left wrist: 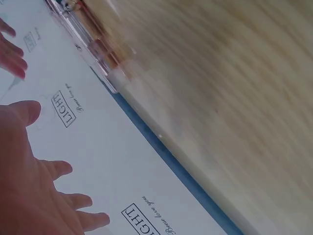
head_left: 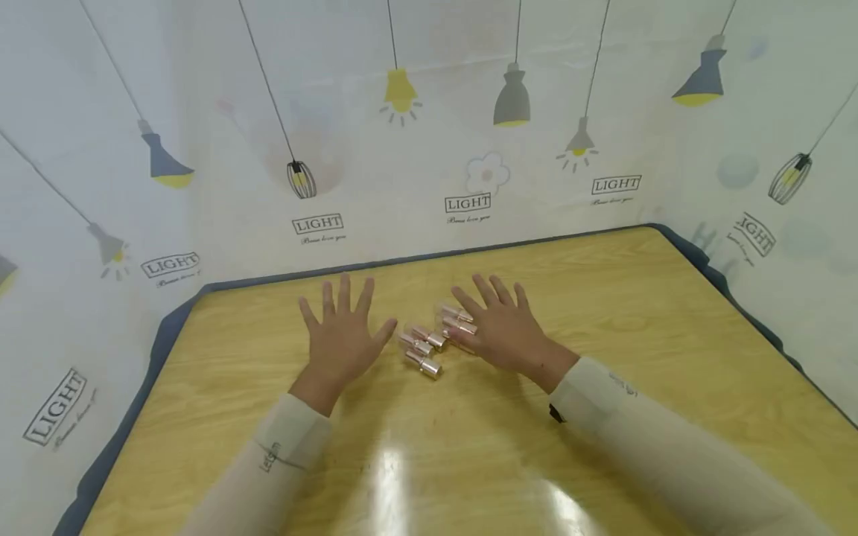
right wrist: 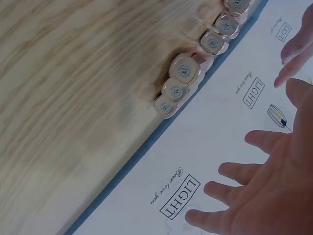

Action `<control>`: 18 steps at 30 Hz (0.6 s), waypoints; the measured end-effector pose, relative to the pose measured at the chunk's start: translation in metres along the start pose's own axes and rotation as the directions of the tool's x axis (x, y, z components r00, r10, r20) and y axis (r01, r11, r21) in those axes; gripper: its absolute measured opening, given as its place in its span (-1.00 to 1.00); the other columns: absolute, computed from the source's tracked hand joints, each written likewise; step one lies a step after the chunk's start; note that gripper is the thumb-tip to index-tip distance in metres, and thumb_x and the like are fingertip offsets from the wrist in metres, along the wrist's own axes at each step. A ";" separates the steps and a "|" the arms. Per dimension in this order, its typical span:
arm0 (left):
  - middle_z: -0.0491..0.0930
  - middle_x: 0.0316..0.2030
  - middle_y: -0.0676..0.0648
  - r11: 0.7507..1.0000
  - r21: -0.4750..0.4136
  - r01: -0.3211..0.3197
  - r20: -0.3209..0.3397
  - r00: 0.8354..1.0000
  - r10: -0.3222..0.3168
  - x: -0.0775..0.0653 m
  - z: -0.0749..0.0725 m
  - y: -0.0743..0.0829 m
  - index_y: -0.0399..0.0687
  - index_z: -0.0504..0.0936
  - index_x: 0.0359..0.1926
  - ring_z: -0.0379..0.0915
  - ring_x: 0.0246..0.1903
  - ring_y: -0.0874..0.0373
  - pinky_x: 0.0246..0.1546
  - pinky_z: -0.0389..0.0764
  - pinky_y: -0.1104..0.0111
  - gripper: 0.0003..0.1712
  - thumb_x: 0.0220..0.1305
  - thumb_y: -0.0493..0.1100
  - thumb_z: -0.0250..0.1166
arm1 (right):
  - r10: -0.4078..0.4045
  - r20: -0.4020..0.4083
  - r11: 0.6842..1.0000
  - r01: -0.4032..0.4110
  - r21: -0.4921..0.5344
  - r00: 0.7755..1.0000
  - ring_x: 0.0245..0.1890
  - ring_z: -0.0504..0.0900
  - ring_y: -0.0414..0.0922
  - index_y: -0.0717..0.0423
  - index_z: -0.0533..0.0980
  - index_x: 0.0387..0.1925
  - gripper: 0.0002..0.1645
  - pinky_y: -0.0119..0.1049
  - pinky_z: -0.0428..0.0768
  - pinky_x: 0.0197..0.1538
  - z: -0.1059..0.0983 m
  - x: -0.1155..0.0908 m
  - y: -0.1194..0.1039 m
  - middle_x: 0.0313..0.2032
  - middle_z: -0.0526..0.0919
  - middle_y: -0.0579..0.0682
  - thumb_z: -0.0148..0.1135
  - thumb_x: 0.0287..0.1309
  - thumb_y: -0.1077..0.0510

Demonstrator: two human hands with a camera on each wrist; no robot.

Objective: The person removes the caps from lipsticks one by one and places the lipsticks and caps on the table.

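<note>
Several lipstick tubes with shiny rose-gold bases and clear caps lie on the table in two small groups. In the head view the left group (head_left: 429,339) has three tubes side by side. The right group (head_left: 459,324) is partly covered by my right hand (head_left: 506,333), which is held above the table with fingers spread. To the left of the tubes, my left hand (head_left: 342,344) is likewise spread, holding nothing. Round labels show on the ends of the lipsticks (right wrist: 184,70) in the right wrist view. A clear tube part (left wrist: 100,46) appears at the top of the left wrist view.
The wood-grain table (head_left: 429,454) has a dark blue edging (head_left: 429,257) along its back. Behind it hangs a pale curtain (head_left: 375,179) printed with lamps and the word LIGHT, which also encloses both sides.
</note>
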State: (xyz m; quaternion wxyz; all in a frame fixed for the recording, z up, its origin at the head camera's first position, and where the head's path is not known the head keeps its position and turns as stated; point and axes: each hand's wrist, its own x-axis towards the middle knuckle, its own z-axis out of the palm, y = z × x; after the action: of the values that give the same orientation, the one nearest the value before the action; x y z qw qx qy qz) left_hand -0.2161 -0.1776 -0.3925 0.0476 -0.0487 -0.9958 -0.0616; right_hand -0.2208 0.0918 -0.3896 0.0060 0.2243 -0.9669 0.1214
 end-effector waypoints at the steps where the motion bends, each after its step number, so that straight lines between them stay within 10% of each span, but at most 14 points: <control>1: -0.31 0.60 -0.22 1.000 -0.001 -0.002 -0.004 1.000 0.002 0.000 0.000 0.002 0.22 -0.16 0.61 -0.47 0.56 -0.31 0.35 -0.54 -0.40 -0.05 0.39 0.49 -0.16 | -0.012 -0.004 1.000 0.012 0.002 1.000 0.58 -0.14 0.24 -0.16 0.02 0.58 -0.12 0.40 -0.14 0.47 0.000 0.000 -0.001 0.58 -0.07 0.17 -0.12 0.41 -0.41; 11: 0.41 0.34 -0.20 0.998 0.000 -0.070 -0.086 0.994 0.069 -0.009 0.006 0.029 0.10 0.33 0.43 0.33 0.33 -0.24 0.39 0.02 -0.33 -0.30 0.39 0.23 0.17 | -0.073 -0.037 0.992 0.076 0.101 0.997 0.53 0.07 0.26 -0.08 0.23 0.50 -0.20 0.25 0.12 0.47 0.005 -0.009 -0.004 0.52 0.11 0.23 0.11 0.36 -0.29; 18: 0.63 0.03 -0.08 0.982 0.019 -0.187 -0.063 0.980 0.187 -0.023 0.011 0.043 0.12 0.63 0.09 0.59 0.04 -0.10 0.14 0.50 -0.12 -0.60 0.29 0.09 0.37 | -0.129 -0.114 0.976 0.146 0.159 0.985 0.13 0.49 0.09 0.02 0.57 0.18 -0.45 0.00 0.53 0.13 0.015 -0.017 -0.006 0.12 0.53 0.16 0.40 0.20 -0.08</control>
State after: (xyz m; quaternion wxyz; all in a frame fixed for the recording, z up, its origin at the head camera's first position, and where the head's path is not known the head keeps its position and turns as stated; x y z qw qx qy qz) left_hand -0.1898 -0.1354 -0.4007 0.0855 -0.1398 -0.9851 -0.0520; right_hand -0.2026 0.0906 -0.4038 0.0454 0.2840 -0.9339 0.2126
